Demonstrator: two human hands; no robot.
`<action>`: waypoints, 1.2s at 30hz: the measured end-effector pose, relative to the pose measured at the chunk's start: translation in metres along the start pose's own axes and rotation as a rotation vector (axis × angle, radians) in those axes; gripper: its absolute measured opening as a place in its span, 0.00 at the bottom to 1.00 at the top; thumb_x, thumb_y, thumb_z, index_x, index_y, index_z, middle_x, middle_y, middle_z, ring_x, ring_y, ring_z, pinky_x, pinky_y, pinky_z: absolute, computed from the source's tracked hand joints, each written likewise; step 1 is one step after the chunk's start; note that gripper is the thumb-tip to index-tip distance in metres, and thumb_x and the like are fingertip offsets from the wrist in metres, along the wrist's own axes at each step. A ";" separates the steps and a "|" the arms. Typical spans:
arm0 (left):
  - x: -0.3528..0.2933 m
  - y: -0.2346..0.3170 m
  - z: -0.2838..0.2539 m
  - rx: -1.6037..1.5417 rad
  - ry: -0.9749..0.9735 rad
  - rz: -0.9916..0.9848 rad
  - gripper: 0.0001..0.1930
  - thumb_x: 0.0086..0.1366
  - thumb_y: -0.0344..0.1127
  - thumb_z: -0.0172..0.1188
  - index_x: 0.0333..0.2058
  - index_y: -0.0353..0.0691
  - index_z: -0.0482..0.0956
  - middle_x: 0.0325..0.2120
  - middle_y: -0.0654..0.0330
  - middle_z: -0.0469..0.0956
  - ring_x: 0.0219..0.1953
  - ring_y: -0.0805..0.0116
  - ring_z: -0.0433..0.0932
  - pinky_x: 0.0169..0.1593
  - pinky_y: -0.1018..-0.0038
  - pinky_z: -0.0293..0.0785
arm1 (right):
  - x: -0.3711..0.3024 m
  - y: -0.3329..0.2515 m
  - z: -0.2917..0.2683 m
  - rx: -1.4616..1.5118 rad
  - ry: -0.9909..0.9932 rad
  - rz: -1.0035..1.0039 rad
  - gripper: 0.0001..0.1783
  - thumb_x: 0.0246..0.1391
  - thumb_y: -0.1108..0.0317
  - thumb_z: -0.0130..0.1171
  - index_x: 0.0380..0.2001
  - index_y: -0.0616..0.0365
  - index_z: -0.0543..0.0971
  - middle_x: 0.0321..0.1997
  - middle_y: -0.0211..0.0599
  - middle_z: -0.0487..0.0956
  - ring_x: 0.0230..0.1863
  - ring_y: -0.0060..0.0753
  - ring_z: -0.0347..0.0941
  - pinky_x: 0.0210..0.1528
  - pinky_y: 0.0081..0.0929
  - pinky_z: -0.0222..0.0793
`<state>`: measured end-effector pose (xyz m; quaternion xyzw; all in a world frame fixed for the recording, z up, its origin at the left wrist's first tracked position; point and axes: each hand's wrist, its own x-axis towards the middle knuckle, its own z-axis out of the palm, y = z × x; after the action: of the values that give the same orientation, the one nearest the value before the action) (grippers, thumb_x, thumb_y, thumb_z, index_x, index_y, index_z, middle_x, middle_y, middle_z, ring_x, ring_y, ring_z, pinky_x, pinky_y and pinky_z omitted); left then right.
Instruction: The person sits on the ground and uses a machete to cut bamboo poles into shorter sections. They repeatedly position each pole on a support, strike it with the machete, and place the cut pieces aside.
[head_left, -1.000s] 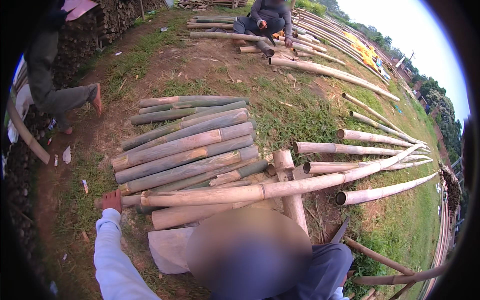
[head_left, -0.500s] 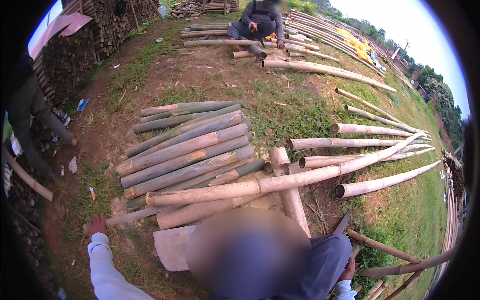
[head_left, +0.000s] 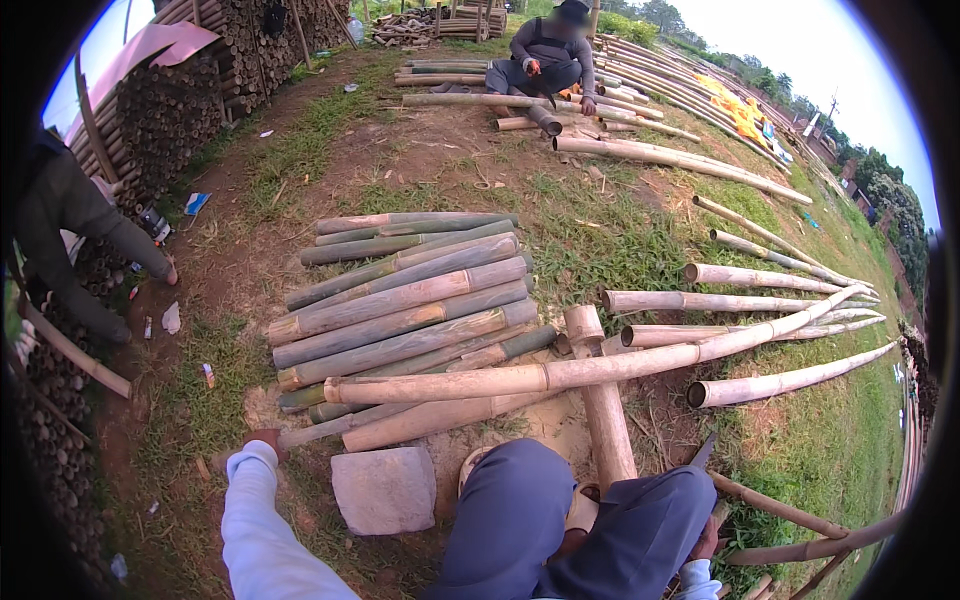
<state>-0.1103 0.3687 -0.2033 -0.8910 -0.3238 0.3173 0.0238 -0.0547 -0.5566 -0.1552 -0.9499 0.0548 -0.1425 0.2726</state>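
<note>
Within the view, brown earth (head_left: 255,215) left room toward ten o'clock, and a rough grey stone block (head_left: 384,490) bounded seven. A long, pale, slightly curved bamboo pole (head_left: 545,377) ran from eight to three o'clock, crossing a stout tan bamboo post (head_left: 606,430). The hands were well apart: the left hand (head_left: 263,440) gripped a thin pale bamboo stick (head_left: 335,428) at eight; the right hand (head_left: 706,540), between four and five, was partly hidden by the knee near a grey saw blade (head_left: 705,452), its opening and hold impossible to tell.
</note>
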 end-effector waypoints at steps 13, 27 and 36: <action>0.007 -0.121 0.029 0.045 0.505 -0.452 0.15 0.72 0.35 0.48 0.55 0.47 0.74 0.54 0.56 0.75 0.61 0.56 0.71 0.75 0.50 0.50 | -0.019 -0.011 -0.013 0.085 0.009 0.220 0.34 0.45 0.71 0.71 0.58 0.60 0.74 0.48 0.41 0.79 0.41 0.36 0.81 0.41 0.28 0.78; -0.183 -0.220 0.087 -0.041 0.479 -0.523 0.38 0.46 0.35 0.74 0.58 0.41 0.70 0.56 0.50 0.71 0.62 0.46 0.69 0.67 0.48 0.59 | 0.088 -0.085 -0.017 0.587 0.080 0.089 0.24 0.69 0.63 0.57 0.65 0.59 0.72 0.50 0.38 0.78 0.47 0.28 0.76 0.53 0.29 0.73; -0.249 -0.290 0.111 0.007 0.543 -0.566 0.39 0.45 0.35 0.76 0.58 0.42 0.71 0.55 0.49 0.73 0.61 0.46 0.70 0.68 0.50 0.61 | 0.144 -0.173 -0.070 0.470 0.066 -0.222 0.23 0.69 0.63 0.57 0.64 0.59 0.74 0.50 0.39 0.80 0.45 0.30 0.77 0.51 0.31 0.73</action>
<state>-0.4842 0.4323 -0.0832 -0.8179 -0.5377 0.0518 0.1980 0.0664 -0.4718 0.0288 -0.8556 -0.0756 -0.2113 0.4665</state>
